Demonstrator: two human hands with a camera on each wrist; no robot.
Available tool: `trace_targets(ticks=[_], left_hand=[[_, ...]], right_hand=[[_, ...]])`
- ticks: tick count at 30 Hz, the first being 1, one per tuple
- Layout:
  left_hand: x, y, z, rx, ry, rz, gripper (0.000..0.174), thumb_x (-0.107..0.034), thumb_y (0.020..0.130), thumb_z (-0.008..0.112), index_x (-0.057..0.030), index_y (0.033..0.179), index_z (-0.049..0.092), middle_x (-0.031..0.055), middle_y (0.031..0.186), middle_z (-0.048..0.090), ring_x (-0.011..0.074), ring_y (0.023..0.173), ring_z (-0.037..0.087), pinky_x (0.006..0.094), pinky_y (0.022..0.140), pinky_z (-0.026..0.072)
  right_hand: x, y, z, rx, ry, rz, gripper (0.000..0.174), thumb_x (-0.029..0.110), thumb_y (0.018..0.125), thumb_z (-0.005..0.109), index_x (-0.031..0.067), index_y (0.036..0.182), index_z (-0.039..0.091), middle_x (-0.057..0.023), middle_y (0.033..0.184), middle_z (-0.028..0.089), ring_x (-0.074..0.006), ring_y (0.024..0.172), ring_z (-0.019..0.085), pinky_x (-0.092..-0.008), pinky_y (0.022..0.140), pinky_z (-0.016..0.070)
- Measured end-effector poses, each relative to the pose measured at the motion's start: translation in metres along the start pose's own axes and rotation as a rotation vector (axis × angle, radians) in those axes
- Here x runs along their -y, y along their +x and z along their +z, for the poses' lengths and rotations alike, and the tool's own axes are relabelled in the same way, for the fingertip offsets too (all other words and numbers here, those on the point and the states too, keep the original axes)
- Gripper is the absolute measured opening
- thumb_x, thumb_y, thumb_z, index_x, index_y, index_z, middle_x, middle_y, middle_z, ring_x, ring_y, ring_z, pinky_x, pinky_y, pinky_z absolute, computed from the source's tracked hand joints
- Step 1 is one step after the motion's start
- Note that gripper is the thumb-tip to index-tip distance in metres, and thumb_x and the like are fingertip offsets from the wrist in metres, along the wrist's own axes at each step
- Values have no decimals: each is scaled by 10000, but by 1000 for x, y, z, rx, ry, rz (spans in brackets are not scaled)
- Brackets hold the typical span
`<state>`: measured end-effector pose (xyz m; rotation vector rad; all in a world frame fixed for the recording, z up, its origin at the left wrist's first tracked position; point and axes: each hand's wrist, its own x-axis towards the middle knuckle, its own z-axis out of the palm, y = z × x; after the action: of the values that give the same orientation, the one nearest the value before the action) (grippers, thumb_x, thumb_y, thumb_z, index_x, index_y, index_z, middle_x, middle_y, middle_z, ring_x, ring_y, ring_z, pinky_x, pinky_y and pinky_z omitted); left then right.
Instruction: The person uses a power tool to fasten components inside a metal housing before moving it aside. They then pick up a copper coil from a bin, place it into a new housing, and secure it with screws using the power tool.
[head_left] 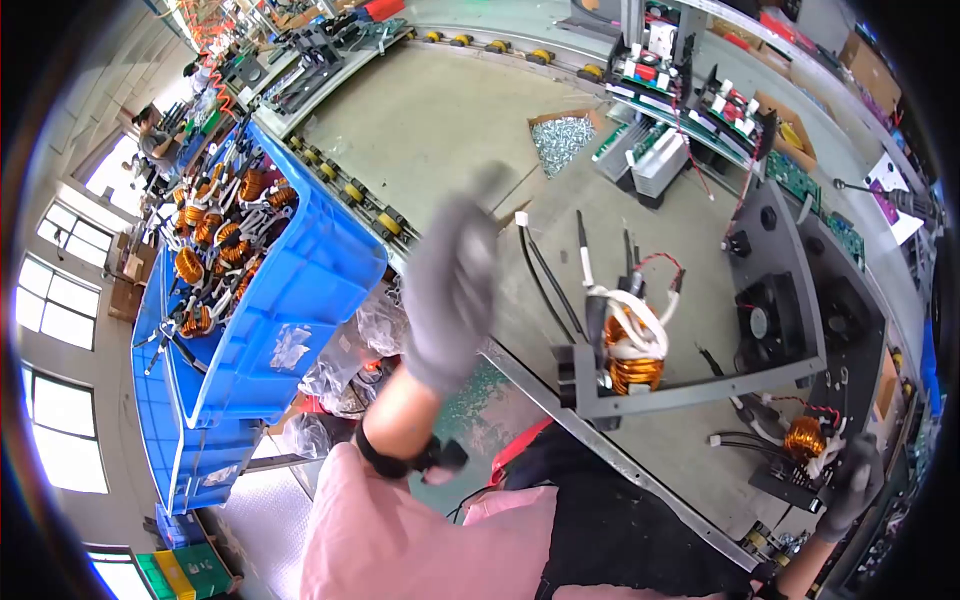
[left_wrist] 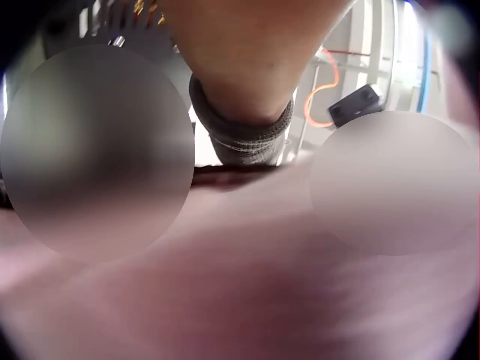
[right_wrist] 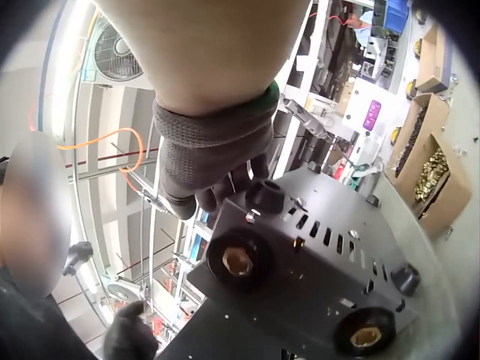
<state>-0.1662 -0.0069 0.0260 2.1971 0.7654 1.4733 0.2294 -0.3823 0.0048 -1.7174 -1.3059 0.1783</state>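
Note:
My left hand [head_left: 450,290], in a grey glove, is raised over the front edge of the bench. It is motion-blurred, with its fingers extended and nothing visible in them. At the lower right, my gloved right hand [head_left: 853,488] grips the edge of a black metal chassis [right_wrist: 315,255] with round rubber feet; its fingertips go behind that edge in the right wrist view. A copper-wound coil [head_left: 805,438] with black and white leads lies beside this hand. Between the hands stands another black chassis [head_left: 700,392], holding a larger coil [head_left: 637,372] with white sleeved wires and a fan [head_left: 760,322].
A blue bin [head_left: 300,310] heaped with copper coils [head_left: 205,235] stands at the left. On the bench are a cardboard tray of screws [head_left: 563,143] and finned heatsinks [head_left: 655,165]. A roller track [head_left: 350,188] runs along the bench. Circuit boards [head_left: 795,180] lie at the far right.

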Motion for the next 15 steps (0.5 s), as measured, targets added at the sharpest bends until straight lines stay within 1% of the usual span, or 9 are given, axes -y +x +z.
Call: trace_targets(ticks=[1,4,6,8,10,12,13,14,15], left_hand=[[17,10,0,-17,-63,-328,343,-94,964,386,40,1250,520,-4,725,486,62,615,375,214,558,330],[101,11,17,-44,-200,-509,369,-63,938,432,-10,1296,507,5,751,532,40,595,393,203,536,365],[132,11,31,85,-289,-656,401,-78,926,483,-20,1323,488,65,867,604,55,641,490,208,551,418],[135,10,42,178,-302,-708,395,-108,922,500,-28,1308,510,95,928,631,84,666,523,223,614,444],[140,10,48,276,-312,-763,390,-138,917,517,-37,1293,532,125,990,657,113,690,557,239,678,469],[163,4,47,333,-77,-609,423,-211,919,557,-44,1306,526,153,1109,635,154,807,603,255,763,478],[158,8,43,320,-10,-511,441,-260,926,565,-41,1307,525,169,1164,617,207,972,606,283,877,455],[149,8,38,314,-126,-686,439,-262,932,552,-22,1298,527,190,1201,599,242,1119,562,302,958,414],[134,6,37,299,-102,-580,419,-249,942,531,-11,1286,532,193,1190,603,235,1139,554,295,961,408]], right_hand=[[5,-7,-1,-22,37,36,454,408,940,486,-35,883,563,-53,848,520,-150,795,456,-309,751,362],[10,-38,0,-291,-75,167,447,400,957,448,-23,827,510,-35,721,436,-157,715,388,-338,770,333],[18,-50,-5,-277,-107,167,433,385,959,452,-28,859,532,-35,736,450,-154,719,420,-324,747,358],[28,-62,1,-327,-31,353,435,382,968,447,-32,885,550,-35,751,472,-134,720,450,-299,703,382],[27,-72,-1,-342,-54,369,435,375,974,437,-39,924,563,-43,783,502,-131,737,469,-291,705,388],[22,-78,-7,-361,-90,385,448,360,987,419,-54,1003,588,-57,848,564,-125,771,506,-274,708,401],[15,-80,-10,-360,-67,384,446,352,988,418,-58,1030,588,-59,870,573,-129,787,513,-272,717,403],[8,-82,-13,-357,-46,388,445,343,989,417,-62,1057,589,-61,892,582,-133,802,520,-270,726,405],[17,-77,-4,-425,-110,369,415,305,993,407,-64,1052,589,-51,891,581,-131,797,514,-266,731,404]])
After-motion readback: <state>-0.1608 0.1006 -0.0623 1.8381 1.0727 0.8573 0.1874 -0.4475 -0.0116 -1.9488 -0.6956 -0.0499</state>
